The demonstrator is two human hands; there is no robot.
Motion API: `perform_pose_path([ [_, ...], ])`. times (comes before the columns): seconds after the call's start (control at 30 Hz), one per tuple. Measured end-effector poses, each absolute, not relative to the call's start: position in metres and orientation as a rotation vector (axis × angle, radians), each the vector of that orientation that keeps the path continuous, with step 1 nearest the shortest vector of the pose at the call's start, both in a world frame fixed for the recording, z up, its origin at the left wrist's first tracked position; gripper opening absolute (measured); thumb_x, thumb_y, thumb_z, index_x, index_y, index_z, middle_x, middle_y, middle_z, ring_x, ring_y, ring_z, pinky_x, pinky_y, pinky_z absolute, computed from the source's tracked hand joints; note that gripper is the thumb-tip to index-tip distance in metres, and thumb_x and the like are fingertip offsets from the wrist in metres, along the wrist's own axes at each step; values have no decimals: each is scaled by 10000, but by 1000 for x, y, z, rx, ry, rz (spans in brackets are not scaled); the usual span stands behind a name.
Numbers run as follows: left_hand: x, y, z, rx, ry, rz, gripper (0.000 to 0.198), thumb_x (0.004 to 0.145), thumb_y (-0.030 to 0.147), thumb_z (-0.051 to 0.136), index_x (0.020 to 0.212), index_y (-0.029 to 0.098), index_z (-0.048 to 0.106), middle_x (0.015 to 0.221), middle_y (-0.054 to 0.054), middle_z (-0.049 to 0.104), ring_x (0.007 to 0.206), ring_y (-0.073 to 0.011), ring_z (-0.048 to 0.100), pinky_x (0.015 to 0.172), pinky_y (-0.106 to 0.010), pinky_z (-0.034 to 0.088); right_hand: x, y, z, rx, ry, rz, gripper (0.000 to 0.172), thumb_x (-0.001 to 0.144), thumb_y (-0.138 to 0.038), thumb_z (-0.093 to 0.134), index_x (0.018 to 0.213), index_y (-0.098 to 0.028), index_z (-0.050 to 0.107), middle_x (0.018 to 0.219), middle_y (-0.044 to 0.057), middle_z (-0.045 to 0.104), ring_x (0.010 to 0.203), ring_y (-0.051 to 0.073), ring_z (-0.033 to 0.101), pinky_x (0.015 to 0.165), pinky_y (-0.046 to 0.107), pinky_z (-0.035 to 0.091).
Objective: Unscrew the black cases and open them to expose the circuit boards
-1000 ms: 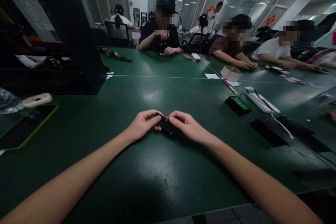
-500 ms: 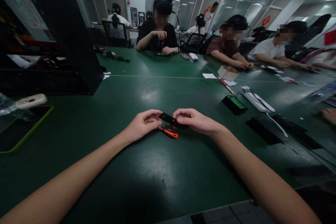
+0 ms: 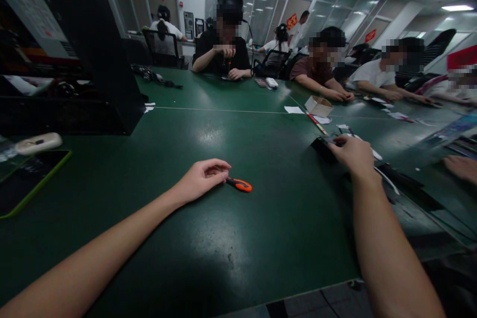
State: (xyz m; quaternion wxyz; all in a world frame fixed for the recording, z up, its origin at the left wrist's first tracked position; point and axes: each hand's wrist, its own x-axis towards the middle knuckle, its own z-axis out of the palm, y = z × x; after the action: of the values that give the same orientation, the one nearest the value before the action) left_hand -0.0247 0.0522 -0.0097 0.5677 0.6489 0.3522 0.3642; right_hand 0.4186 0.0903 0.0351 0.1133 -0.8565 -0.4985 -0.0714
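My left hand (image 3: pixel 204 178) rests on the green table with its fingers curved and a gap between fingertips and thumb. Just beyond its fingertips lies a screwdriver with an orange and black handle (image 3: pixel 240 185); its shaft runs behind the fingers, out of sight. Over at the right, my right hand (image 3: pixel 354 154) is closed, palm down, on a thin black flat piece (image 3: pixel 333 140), mostly hidden by the fingers. That piece is at the top of a small black box (image 3: pixel 321 150), and I cannot tell whether it lies inside.
A white power strip (image 3: pixel 376 153) and its cable run beside my right hand. A cardboard box (image 3: pixel 318 106) stands beyond. At left are a large black case (image 3: pixel 108 59) and a green-edged phone-like device (image 3: pixel 33 179). Other people sit across the table.
My right hand has moved right and away with the black piece, from beside my left hand to the black box. My left hand has let go of the piece and stays in place.
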Motion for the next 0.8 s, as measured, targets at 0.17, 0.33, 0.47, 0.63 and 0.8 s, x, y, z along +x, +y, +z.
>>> perform_pose_path([
  [0.17,-25,52,-7,1569,848,851,249,841,318,699,1024,151,720,836,-51,718,811,-185,691,835,-323,539,418,94,29,-2545,-1508,-160,398,907,-369,589,1206,-164,751,1139,176,743,1009,302,656,791,363,437],
  [0.33,-26,51,-7,1614,839,835,231,855,335,678,991,154,724,796,-45,709,794,-193,679,822,-332,528,419,94,28,-2541,-1511,-176,405,908,-380,578,1214,-174,746,1143,175,738,1005,303,649,794,369,436],
  [0.47,-26,51,-7,1632,845,823,227,865,341,666,970,150,727,798,-48,704,802,-194,674,827,-330,519,422,94,28,-2541,-1502,-198,407,908,-393,574,1207,-182,750,1151,167,735,1025,310,641,799,371,433],
  [0.63,-26,51,-7,1662,842,825,226,877,346,650,959,151,730,786,-47,700,787,-194,668,811,-325,512,426,94,26,-2544,-1493,-214,421,901,-393,570,1214,-174,749,1128,186,735,988,321,646,767,385,422],
  [0.8,-25,51,-7,1664,839,825,224,884,351,638,948,158,732,775,-47,701,778,-197,671,802,-329,514,427,94,24,-2546,-1513,-221,406,905,-373,567,1216,-185,748,1107,195,732,964,315,659,771,389,451],
])
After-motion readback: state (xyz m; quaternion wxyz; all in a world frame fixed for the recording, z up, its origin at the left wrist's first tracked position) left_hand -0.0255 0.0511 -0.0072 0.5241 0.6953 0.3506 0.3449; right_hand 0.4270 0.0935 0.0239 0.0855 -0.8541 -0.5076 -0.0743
